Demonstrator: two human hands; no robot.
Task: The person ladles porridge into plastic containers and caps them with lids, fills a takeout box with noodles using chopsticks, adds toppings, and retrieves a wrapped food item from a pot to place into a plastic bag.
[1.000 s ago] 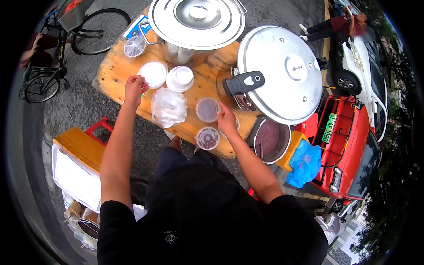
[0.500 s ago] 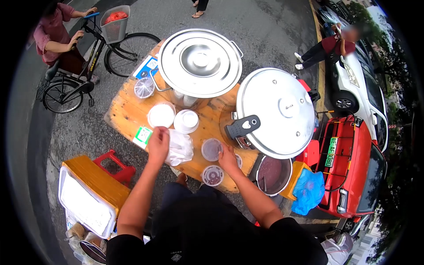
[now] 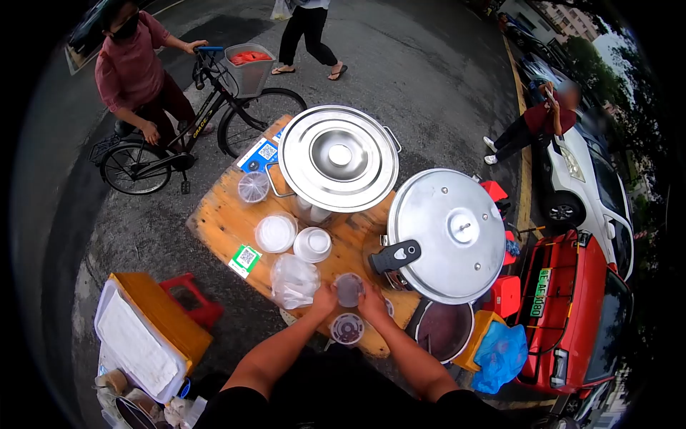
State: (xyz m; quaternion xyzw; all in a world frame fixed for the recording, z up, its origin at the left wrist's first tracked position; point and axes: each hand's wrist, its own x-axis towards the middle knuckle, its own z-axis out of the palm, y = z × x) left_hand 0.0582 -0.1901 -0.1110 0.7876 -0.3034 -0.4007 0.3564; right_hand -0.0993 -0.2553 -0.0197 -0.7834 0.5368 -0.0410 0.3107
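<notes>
A round clear plastic container point(image 3: 349, 286) with purplish contents is between my two hands near the front of the wooden table. My left hand point(image 3: 324, 300) closes on its left side and my right hand point(image 3: 371, 303) grips its right side; some fingertips are hidden. Just below it sits another clear round container point(image 3: 346, 328) with dark contents and a patterned lid. A part of a third container point(image 3: 388, 307) shows beside my right hand. Left of my left hand lies a bunch of thin clear plastic bags point(image 3: 294, 281).
Stacked white lids point(image 3: 276, 234) and white bowls point(image 3: 312, 244) stand on the wooden table point(image 3: 221, 207). Two large lidded pots, one steel point(image 3: 339, 125) and one aluminium point(image 3: 446, 236), fill its far side. An open pot point(image 3: 444, 331) stands lower right. A person with a bicycle point(image 3: 193, 136) is beyond.
My left hand has moved from above the plastic bags rightward to the container. My right hand stays at the container. The view has tilted up, and a passer-by has come further into sight.
</notes>
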